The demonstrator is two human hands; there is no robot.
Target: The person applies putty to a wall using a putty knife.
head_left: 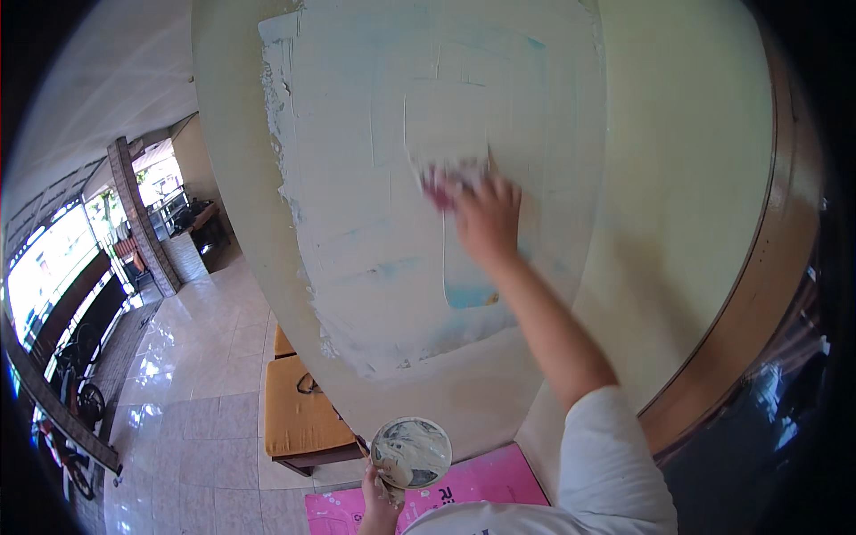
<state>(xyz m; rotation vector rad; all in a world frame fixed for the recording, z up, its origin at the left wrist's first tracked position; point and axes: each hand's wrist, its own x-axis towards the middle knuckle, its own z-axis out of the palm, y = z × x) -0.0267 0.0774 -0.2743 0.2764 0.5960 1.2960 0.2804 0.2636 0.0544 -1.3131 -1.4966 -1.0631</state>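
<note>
In the head view, a wide patch of pale whitish filler [419, 178] is being spread over the cream wall [687, 178]; by the look of it, the middle is already being covered, while the ragged edges and the bare wall around them are being left unfinished. A flat blade with a reddish grip [446, 174] is being pressed to the patch by the right hand [488, 218], closed around it. A round filler-smeared pan [411, 452] is being gripped below by the left hand [379, 504].

Bright daylight from the left, glare on floor tiles [192, 419], fisheye-bent edges, blurred fingers [464, 192]
</note>
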